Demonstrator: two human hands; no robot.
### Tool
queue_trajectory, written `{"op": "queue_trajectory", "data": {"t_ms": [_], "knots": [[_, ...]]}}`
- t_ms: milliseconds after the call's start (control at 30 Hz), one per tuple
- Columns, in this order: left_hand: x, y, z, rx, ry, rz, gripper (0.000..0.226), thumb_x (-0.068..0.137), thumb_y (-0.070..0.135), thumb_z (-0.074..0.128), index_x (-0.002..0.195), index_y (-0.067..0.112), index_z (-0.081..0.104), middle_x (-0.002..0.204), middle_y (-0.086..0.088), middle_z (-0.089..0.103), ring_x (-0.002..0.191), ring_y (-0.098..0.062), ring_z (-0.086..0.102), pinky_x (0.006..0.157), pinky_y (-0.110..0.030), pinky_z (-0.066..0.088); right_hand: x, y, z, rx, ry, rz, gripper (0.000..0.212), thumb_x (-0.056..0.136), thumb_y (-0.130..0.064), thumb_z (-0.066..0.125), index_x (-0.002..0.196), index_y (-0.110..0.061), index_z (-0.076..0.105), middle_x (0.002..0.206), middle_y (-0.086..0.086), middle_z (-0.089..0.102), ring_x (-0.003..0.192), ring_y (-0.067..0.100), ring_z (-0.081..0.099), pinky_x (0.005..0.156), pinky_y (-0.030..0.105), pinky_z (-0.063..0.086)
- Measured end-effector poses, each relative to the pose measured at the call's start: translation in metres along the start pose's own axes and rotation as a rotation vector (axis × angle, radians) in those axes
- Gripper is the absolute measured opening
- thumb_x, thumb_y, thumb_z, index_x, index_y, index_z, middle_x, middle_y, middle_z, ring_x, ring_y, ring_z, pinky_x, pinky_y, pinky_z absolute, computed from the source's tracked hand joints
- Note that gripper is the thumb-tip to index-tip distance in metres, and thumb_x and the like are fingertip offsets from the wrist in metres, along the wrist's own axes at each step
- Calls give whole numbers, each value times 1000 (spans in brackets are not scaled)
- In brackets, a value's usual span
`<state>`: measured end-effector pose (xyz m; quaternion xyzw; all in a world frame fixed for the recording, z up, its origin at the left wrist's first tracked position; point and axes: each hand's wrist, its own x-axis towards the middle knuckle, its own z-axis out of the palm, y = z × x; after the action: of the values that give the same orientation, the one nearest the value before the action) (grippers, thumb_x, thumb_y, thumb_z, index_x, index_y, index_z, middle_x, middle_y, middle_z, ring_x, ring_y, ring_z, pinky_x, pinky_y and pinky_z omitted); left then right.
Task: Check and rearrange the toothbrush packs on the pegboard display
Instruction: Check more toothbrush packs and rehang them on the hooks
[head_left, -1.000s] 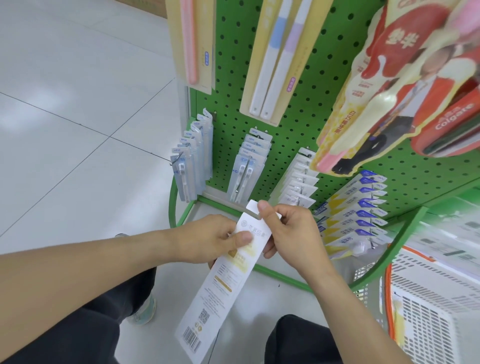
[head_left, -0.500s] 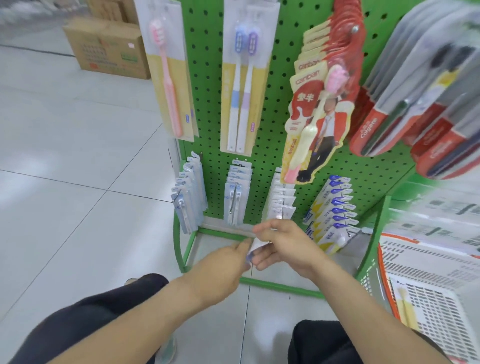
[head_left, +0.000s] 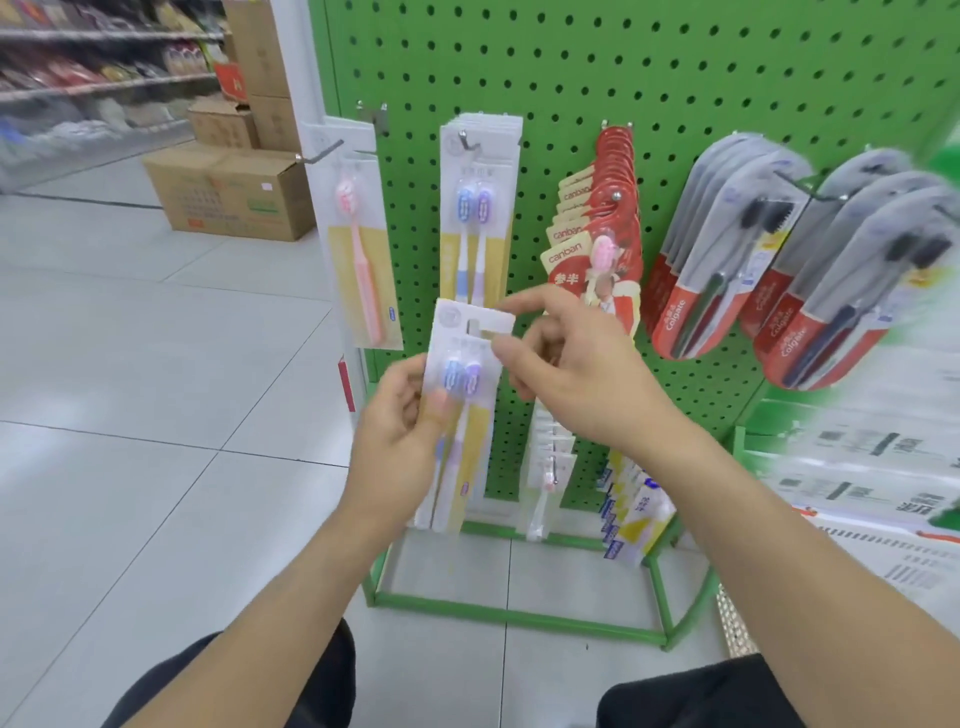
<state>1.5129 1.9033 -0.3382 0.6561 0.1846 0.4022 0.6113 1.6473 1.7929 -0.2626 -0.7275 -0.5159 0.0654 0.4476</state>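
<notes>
**Twin pack heading for its hook**

Left hand (head_left: 395, 441) grips the two-brush toothbrush pack (head_left: 460, 415) mid-card; right hand (head_left: 566, 374) pinches its slotted top edge, just below the matching hung packs (head_left: 480, 208). The risk: miss the hook (head_left: 464, 139) with that slot, and the card tears or knocks neighbours off the pegboard (head_left: 675, 78).

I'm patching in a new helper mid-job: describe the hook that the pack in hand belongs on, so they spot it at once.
Start at the green pegboard and take the second hook from its left edge. That hook carries a stack of white-and-yellow twin packs, each showing a blue and a purple brush like the held pack. The pack to its left holds one pink brush; those to its right are red.
</notes>
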Motion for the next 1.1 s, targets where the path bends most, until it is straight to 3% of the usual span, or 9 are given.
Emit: {"op": "queue_trajectory", "data": {"t_ms": [133,233,400,567,700,800,867,933,1100], "knots": [[39,18,-1,-16,215,36,15,103,12,53,113,20,61,115,-3,72,110,-19,68,102,-48,51,28,-33,-18,-59,284,-205,14,94,-10,61,107,-14,66,77,2,68,68,13,62,68,27,52],[66,33,6,-21,272,82,15,103,14,52,113,24,58,119,-7,71,112,-21,68,102,-53,50,55,-42,-26,-202,415,-328,19,93,-8,59,110,-10,67,96,2,67,84,11,61,77,25,52],[90,52,20,-14,229,194,17,103,11,50,118,17,55,117,-7,70,111,-20,67,101,-47,52,87,-54,-35,-280,291,-300,31,100,-18,58,131,-14,61,121,0,63,107,8,57,94,23,49],[100,56,19,55,178,220,19,102,14,49,121,14,52,118,-7,68,112,-19,66,100,-47,52,91,-63,-40,-444,111,-258,44,102,-6,49,145,-15,47,140,3,52,127,11,47,100,13,31],[103,60,21,119,92,183,15,105,11,47,118,18,51,111,-3,70,108,-20,68,95,-40,55,96,-66,-45,-529,127,-245,44,99,-1,50,142,-11,50,137,6,54,128,19,47,101,20,32],[107,58,21,194,43,186,16,105,17,49,120,21,54,99,2,71,84,-12,66,72,-24,52,99,-62,-50,-602,184,-240,40,99,-3,48,137,-12,56,129,4,60,122,22,46,98,25,36],[109,55,22,267,50,198,16,104,20,52,118,24,57,84,4,66,65,-9,53,58,-21,42,99,-59,-52,-638,191,-222,38,100,-7,48,136,-15,58,124,2,64,120,23,45,100,32,40],[109,53,23,333,98,221,14,103,24,55,116,26,58,78,0,60,62,-11,49,58,-26,41,97,-56,-53,-686,159,-200,40,100,-11,48,139,-19,55,124,2,63,122,26,43,103,41,39],[111,55,24,377,247,200,32,99,31,60,127,18,53,83,13,59,73,-1,61,68,-21,49,94,-48,-52,-728,157,-164,42,99,-17,49,140,-23,53,131,4,55,127,27,39,105,45,32]]}}
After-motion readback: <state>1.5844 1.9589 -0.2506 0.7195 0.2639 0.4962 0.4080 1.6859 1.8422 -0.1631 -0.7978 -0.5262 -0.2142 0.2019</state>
